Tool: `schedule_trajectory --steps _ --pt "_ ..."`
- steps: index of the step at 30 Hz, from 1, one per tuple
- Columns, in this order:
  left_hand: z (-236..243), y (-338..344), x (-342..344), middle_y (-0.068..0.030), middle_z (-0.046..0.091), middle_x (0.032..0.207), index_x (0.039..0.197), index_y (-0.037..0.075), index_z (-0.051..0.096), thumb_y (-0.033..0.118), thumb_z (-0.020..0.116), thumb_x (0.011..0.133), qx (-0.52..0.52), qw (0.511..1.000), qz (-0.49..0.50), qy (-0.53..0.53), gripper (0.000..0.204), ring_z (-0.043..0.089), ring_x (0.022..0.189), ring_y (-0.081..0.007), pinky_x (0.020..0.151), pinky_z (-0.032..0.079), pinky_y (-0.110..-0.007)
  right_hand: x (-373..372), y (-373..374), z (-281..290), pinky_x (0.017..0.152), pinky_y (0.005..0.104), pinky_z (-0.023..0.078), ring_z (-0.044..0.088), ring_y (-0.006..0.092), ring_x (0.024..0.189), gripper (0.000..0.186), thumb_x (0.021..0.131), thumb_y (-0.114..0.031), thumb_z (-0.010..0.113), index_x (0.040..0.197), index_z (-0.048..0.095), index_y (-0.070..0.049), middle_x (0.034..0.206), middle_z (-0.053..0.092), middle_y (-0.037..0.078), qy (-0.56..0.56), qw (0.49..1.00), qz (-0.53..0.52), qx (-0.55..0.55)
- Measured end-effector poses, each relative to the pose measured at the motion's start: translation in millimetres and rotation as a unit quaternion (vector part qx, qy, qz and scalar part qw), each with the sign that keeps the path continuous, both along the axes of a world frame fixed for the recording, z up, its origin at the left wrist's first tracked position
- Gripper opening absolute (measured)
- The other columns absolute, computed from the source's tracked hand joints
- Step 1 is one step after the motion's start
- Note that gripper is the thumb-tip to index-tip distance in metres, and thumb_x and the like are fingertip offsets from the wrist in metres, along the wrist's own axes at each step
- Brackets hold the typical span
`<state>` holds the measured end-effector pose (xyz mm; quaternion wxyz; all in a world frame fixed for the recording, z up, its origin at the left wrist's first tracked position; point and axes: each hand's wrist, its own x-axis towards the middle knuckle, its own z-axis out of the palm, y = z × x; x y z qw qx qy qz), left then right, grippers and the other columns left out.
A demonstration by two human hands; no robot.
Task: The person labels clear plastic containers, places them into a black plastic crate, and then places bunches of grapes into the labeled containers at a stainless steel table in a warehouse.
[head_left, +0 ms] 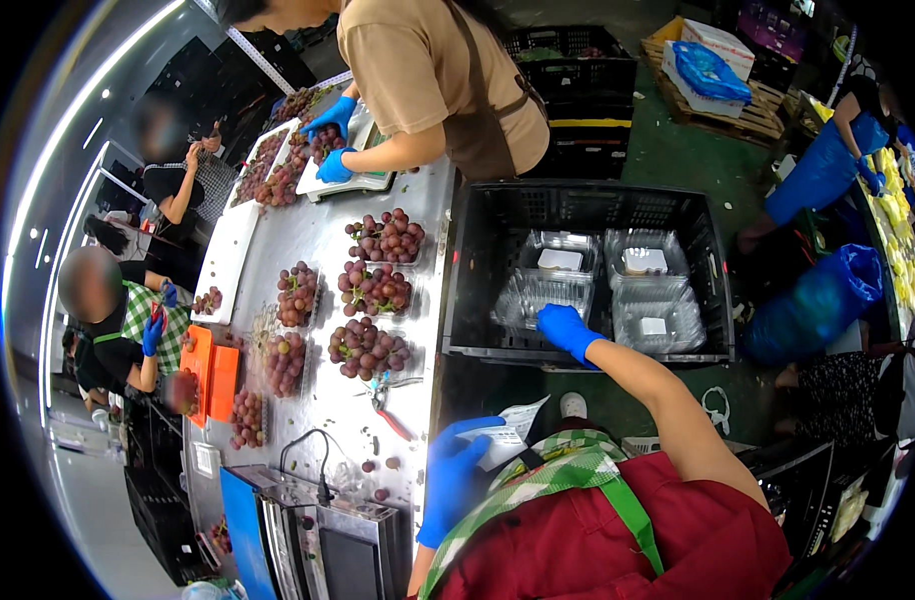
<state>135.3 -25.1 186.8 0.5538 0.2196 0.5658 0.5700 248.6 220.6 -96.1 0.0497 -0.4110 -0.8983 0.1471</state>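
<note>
My left hand (450, 480), in a blue glove, is closed on a white printed paper (513, 430) near the steel table's front edge. My right hand (566, 330), also gloved in blue, reaches into a black crate (714, 300), its fingers curled on a clear plastic clamshell (526, 295). More clamshells with white labels (655, 318) lie in that crate. On the table (418, 280) beside me are several punnets of red grapes (376, 285), loose grapes, and snips with red handles (388, 415).
A co-worker (418, 80) in a tan shirt handles grapes on a scale (363, 180). Other people stand across the table and at right. An orange container (218, 370), a steel machine (343, 530), stacked crates (568, 100), a pallet (748, 120) and a blue bag (818, 300) surround me.
</note>
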Motion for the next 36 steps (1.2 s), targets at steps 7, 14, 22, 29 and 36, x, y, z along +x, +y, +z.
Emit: schedule_trajectory --steps 7,14,22,29,36 --pt "-68 -19 -20 -0.0098 0.055 0.083 0.093 0.000 0.051 0.014 0.054 0.077 0.031 0.971 0.013 0.236 0.021 0.056 0.073 -0.0196 0.062 0.046 -0.026 -4 21 50 0.058 0.0383 0.045 0.056 0.0294 0.070 0.024 0.075 -0.033 0.050 0.075 0.057 -0.010 0.077 0.058 0.012 0.108 0.993 -0.025 0.030" --pt "-30 15 -16 -0.0061 0.058 0.082 0.094 0.000 0.054 0.015 0.050 0.081 -0.025 0.999 0.029 0.027 0.020 0.055 0.071 -0.0123 0.064 0.045 -0.023 22 46 183 0.047 0.0373 0.042 0.057 0.0266 0.054 0.008 0.076 -0.016 0.045 0.081 0.049 -0.011 0.060 0.056 0.010 0.158 0.973 -0.126 0.115" --pt "-24 55 -1 -0.0011 0.059 0.078 0.090 0.001 0.059 0.009 0.055 0.078 0.063 0.996 -0.004 0.058 0.015 0.052 0.064 -0.0056 0.060 0.041 -0.019 32 -29 348 0.038 0.0235 0.040 0.049 0.0117 0.043 0.024 0.087 -0.020 0.037 0.084 0.053 -0.002 0.057 0.052 0.006 0.258 0.915 -0.072 -0.301" --pt "-26 54 5 0.0004 0.059 0.074 0.086 0.001 0.060 0.016 0.058 0.078 0.044 0.994 -0.017 0.097 0.017 0.050 0.064 -0.0036 0.058 0.040 -0.018 40 -56 360 0.036 0.0235 0.038 0.047 0.0112 0.041 0.025 0.087 -0.021 0.039 0.084 0.054 -0.002 0.055 0.050 0.006 0.224 0.923 -0.072 -0.305" --pt "-30 51 8 0.0003 0.059 0.073 0.085 0.002 0.060 0.017 0.058 0.078 0.046 0.997 0.002 0.065 0.017 0.049 0.063 -0.0033 0.057 0.039 -0.018 41 -65 357 0.036 0.0236 0.038 0.047 0.0113 0.040 0.026 0.087 -0.022 0.039 0.086 0.055 -0.002 0.055 0.051 0.006 0.221 0.927 -0.073 -0.295"
